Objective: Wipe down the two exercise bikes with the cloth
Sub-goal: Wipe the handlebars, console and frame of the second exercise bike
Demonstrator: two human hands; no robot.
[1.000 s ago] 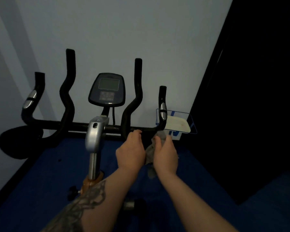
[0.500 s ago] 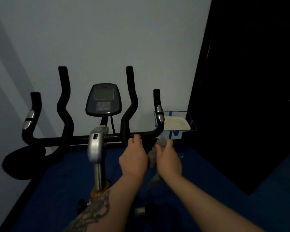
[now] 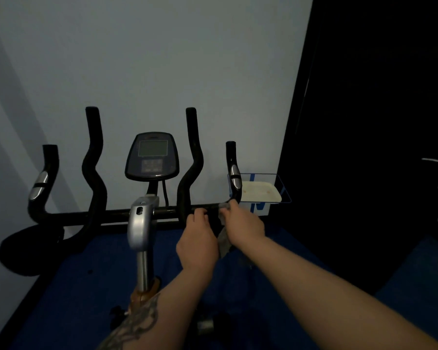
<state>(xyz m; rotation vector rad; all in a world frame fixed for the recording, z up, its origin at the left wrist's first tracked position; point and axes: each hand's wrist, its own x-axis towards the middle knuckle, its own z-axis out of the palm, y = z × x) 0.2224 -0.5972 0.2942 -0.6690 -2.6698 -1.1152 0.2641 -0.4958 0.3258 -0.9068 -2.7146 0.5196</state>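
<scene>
My right fingers [image 3: 229, 207] pinch the cloth [image 3: 224, 233] against the crossbar [image 3: 162, 212], right at the foot of the outer right grip [image 3: 232, 173]; the rest of the grey cloth hangs down between my two wrists. My left fingers [image 3: 200, 212] curl over the same bar just beside it, between the cloth and the inner right horn [image 3: 191, 157], and they hold the bar itself. The right hand [image 3: 243, 226] and left hand [image 3: 197, 243] sit close together, nearly touching, with both forearms reaching in from the lower edge; the left one carries a tattoo [image 3: 134, 324].

The bike [image 3: 143, 223] faces a pale wall [image 3: 162, 59]. Its console [image 3: 152, 156] stands upright above the silver stem, with four black handlebar posts rising either side; the outer ones bear silver sensor pads. Behind the right grip, against the wall, a blue wire basket [image 3: 281, 188] holds something pale and flat; I cannot tell what it is. A blue mat [image 3: 74, 286] lies beneath. To the right everything is dark, and I can only make out a faint edge of another object.
</scene>
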